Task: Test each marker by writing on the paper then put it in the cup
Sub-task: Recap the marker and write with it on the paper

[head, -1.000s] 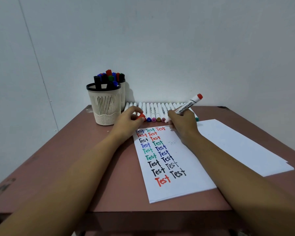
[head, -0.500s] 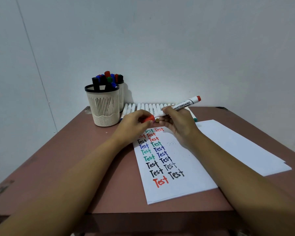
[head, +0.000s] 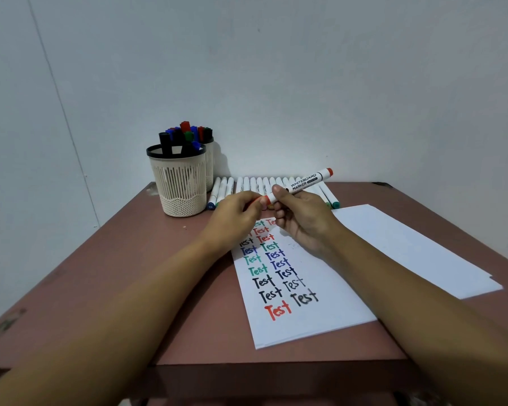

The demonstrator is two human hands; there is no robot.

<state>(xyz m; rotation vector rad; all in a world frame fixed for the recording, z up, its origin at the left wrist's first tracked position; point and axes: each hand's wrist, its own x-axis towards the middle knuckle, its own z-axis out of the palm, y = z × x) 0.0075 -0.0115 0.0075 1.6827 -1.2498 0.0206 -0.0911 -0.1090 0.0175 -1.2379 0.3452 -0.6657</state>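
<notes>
The right hand (head: 302,224) grips the red marker (head: 305,183) over the paper's (head: 329,294) far edge. The left hand (head: 235,218) pinches its cap (head: 258,199), so 2 hands can work it. The cup (head: 182,186) stands near, at the table's (head: 123,273) back left corner.

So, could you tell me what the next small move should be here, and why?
Probably push the red cap fully onto the whiteboard marker: the left hand pinches it at the tip, and the right hand grips the barrel.

Cream ribbed cup (head: 180,186), white red-ended marker (head: 304,183), reddish-brown table (head: 123,276)
</notes>
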